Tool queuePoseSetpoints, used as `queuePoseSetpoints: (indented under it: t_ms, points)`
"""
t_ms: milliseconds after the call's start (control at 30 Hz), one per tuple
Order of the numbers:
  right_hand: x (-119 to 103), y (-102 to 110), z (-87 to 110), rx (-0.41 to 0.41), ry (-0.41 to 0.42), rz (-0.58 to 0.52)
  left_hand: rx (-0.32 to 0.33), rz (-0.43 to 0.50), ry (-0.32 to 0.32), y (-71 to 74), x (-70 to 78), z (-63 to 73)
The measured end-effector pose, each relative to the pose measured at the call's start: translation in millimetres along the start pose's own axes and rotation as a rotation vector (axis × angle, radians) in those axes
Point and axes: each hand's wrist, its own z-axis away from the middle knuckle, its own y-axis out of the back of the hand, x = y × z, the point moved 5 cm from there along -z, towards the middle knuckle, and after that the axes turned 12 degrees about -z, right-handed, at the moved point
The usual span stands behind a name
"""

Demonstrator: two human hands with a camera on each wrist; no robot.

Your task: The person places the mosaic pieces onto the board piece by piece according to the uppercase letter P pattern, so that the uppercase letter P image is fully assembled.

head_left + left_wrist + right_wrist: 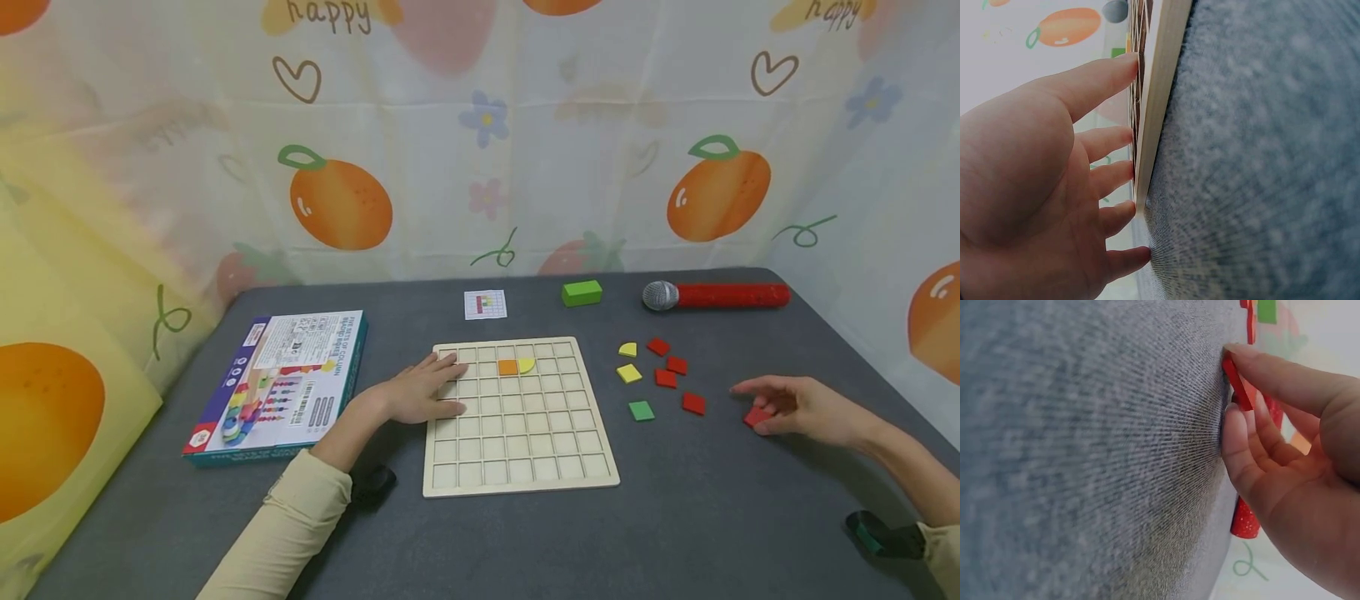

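Observation:
My left hand lies with fingers spread over the left edge of the pale wooden grid board. In the left wrist view, the thumb and straight fingers reach the board's rim, the little finger beyond its corner. An orange square tile and a yellow rounded tile sit side by side in the grid's upper cells. On the right, my right hand pinches a red square tile between thumb and finger. The right wrist view shows this red tile tilted, close to the tabletop.
Between board and right hand lie several loose red tiles, two yellow tiles and a green tile. Behind are a pattern card, a green block and a red microphone. At left lies a game box.

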Motion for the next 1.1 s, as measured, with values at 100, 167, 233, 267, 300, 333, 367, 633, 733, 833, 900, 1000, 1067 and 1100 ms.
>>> queuePoseSetpoints:
  t_ms: [100, 167, 233, 267, 300, 333, 367, 633, 733, 833, 900, 1000, 1067, 1100]
  points:
    - [1, 0, -1.4, 0.035, -0.059, 0.054, 0.001, -0.002, 0.0, -0.3, 0.0, 0.5]
    - [2, 1, -2.2, 0.056, -0.108, 0.082, 0.0, -0.004, 0.002, -0.6, -0.1, 0.3]
    - [2, 2, -2.7, 0.079, -0.162, 0.092, -0.002, -0.005, 0.006, -1.0, -0.1, 0.0]
    - [2, 2, -3.0, 0.088, -0.177, 0.092, -0.004, -0.006, 0.008, -1.0, 0.1, -0.2]
    - [2, 4, -3.4, 0.098, -0.188, 0.088, -0.004, -0.008, 0.009, -1.1, 0.1, -0.4]
    - [1, 5, -4.0, 0.11, -0.192, 0.083, -0.005, -0.009, 0.011, -1.1, 0.1, -0.5]
    - [0, 6, -4.7, 0.122, -0.191, 0.075, -0.005, -0.009, 0.012, -1.1, 0.1, -0.5]
    - [-5, 8, -15.0, 0.144, -0.206, -0.074, -0.001, -0.008, 0.012, -0.5, 0.1, 0.5]
    - [-7, 6, -20.5, 0.138, -0.218, -0.117, -0.002, -0.011, 0.016, -0.5, 0.0, 0.6]
    - [-11, 2, -26.9, 0.122, -0.228, -0.161, -0.004, -0.011, 0.023, -0.8, -0.3, -0.1]
    - [-13, -2, -31.9, 0.093, -0.233, -0.206, -0.005, -0.011, 0.029, -1.2, -0.7, -0.7]
    - [-17, -10, -39.9, 0.048, -0.237, -0.28, -0.006, -0.011, 0.037, -1.9, -1.2, -1.5]
    - [-19, -15, -45.1, 0.031, -0.242, -0.32, -0.006, -0.011, 0.036, -2.0, -1.3, -1.8]
    - [-20, -18, -47.5, 0.029, -0.246, -0.334, -0.005, -0.011, 0.034, -1.9, -1.2, -1.9]
